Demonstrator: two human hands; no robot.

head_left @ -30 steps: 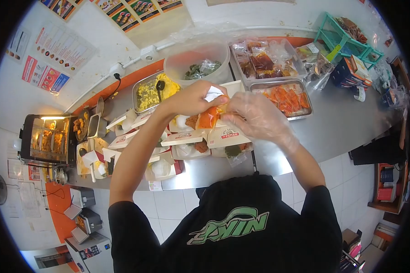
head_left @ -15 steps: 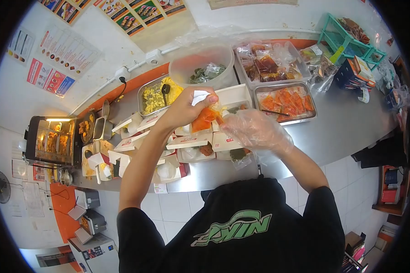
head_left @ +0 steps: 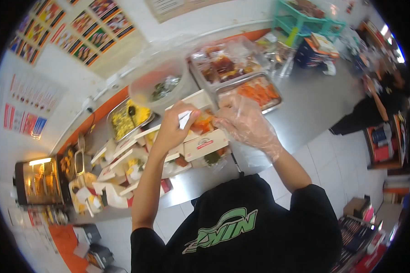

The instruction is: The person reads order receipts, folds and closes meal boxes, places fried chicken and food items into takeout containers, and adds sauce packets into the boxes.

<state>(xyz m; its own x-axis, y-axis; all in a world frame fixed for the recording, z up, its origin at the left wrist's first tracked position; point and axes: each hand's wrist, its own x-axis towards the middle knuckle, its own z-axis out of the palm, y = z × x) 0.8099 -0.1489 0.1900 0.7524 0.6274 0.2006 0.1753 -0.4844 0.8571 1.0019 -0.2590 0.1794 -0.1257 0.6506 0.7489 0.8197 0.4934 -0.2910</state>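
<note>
My bare left hand (head_left: 172, 125) is closed around a small clear plastic packet of orange food (head_left: 203, 123), with a folded white piece of paper (head_left: 184, 119) between thumb and fingers. Opposite it, my right hand (head_left: 248, 122) wears a clear plastic glove. Its fingers are pinched at the packet's right end. Both hands are above a row of white cardboard food boxes with lids up, among them a box (head_left: 206, 146) with a red printed mark. Dark green and brown food shows in the nearest boxes, partly hidden by lids and hands.
Behind the boxes stand a metal tray of yellow food (head_left: 123, 125) with a black spoon, a translucent tub (head_left: 139, 86) and a bin of brown sauce packets (head_left: 205, 84). Right of them is a metal tray of orange packets (head_left: 272, 105). A lit food warmer (head_left: 40, 182) stands left; another person (head_left: 369, 107) is at far right.
My view has swung to the right, so the counter appears shifted left and tilted. Both hands stay on the orange packet. Another person shows more at the right edge.
</note>
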